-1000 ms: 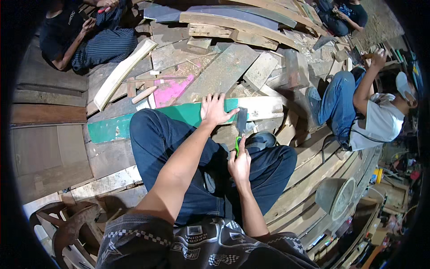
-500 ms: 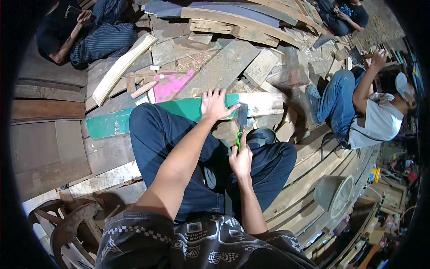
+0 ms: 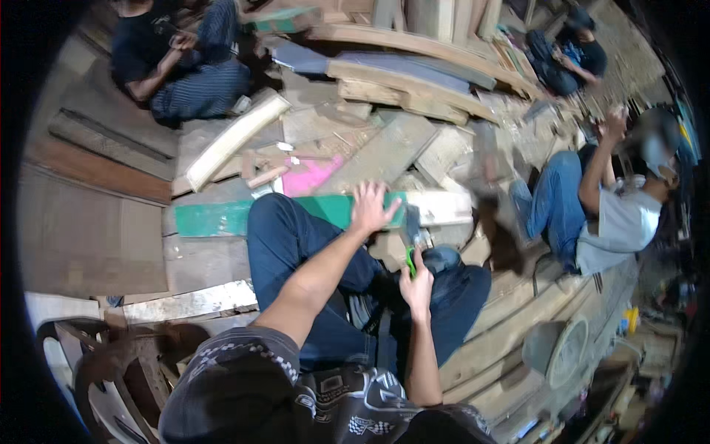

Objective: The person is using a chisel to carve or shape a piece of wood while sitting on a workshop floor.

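Head view: a long board [image 3: 214, 219] lies crosswise in front of the seated person, painted green over most of its length, with bare, pale wood at its right end. The left knee, in dark trousers [image 3: 277, 222], hides part of its near edge. The left hand [image 3: 373, 209] rests on the green part with its fingers spread, pressing from above rather than gripping. The right hand [image 3: 417, 288] has its fingers closed around the bright green handle of a flat-bladed tool [image 3: 412, 217]. Its dark, broad blade points away from the body and overlaps the board close to where green meets bare wood; whether the edge touches cannot be told.

Beyond the board are a pink piece [image 3: 314, 175], a pale wooden strip [image 3: 237, 144] and a grey-brown plank [image 3: 381, 152]. Longer timbers [image 3: 414, 81] are stacked farther off. A grey bucket [image 3: 543, 351] stands to the right, past a co-worker's blue jeans [image 3: 555, 196].

As for writing, the person's dark shirt [image 3: 355, 407] carries white chequered patterns and pale printed marks, mostly blurred. Another person's black shirt [image 3: 140, 48], at upper left, shows a faint, small light mark, too unclear to read.
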The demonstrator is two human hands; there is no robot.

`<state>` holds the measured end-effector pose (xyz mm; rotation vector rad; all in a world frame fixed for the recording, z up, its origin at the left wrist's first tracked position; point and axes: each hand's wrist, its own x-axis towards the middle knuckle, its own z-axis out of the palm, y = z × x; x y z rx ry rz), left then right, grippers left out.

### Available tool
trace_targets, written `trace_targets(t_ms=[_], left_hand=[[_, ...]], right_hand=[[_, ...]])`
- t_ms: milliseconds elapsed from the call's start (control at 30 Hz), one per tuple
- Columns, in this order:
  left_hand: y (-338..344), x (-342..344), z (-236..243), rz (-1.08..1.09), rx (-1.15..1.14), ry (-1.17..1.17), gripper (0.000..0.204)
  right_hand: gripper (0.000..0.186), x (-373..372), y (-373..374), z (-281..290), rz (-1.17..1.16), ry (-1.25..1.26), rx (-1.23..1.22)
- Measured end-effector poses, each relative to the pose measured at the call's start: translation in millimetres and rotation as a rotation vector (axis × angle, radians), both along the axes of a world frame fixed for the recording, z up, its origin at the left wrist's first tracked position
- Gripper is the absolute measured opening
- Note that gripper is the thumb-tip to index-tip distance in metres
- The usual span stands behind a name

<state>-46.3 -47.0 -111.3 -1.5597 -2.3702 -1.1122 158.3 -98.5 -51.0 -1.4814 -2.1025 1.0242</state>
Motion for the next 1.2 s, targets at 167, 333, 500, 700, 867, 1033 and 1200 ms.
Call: trace_targets(t_ms=[167, 333, 500, 700, 867, 1033, 1200], left_hand=[[-19.0, 19.3, -5.2, -0.252, 0.058, -0.190, 0.022], [-22.9, 44.1, 15.3, -0.162, -0.338, -0.280, 0.048], [-18.9, 64.1, 13.7, -0.077, -0.407, -0.298, 0.049], [-15.9, 77.6, -1.9, -0.109, -0.412, -0.541, 0.041], [-15.1, 82.7, -14.9, -0.102, -0.302, -0.656, 0.042], [-14.9, 75.8, -22.7, -0.135, -0.301, -0.775, 0.042], [-13.7, 69.2, -15.7, -0.121, -0.414, -0.768, 0.043]], right_hand=[[0.058, 13.2, -8.6, -5.1, 0.016, 0.009, 0.040], [0.065, 12.1, -6.1, -10.6, 0.002, 0.047, 0.060], [0.066, 10.3, -3.8, -9.3, -0.020, 0.114, 0.029], [0.064, 16.6, 4.9, -36.7, -0.057, 0.204, 0.001], [0.063, 24.8, 19.7, -101.9, 0.006, 0.294, 0.472], [0.063, 8.8, -3.8, 18.2, -0.171, 0.250, -0.362], [0.061, 8.7, -1.1, 10.5, -0.162, 0.288, -0.351]])
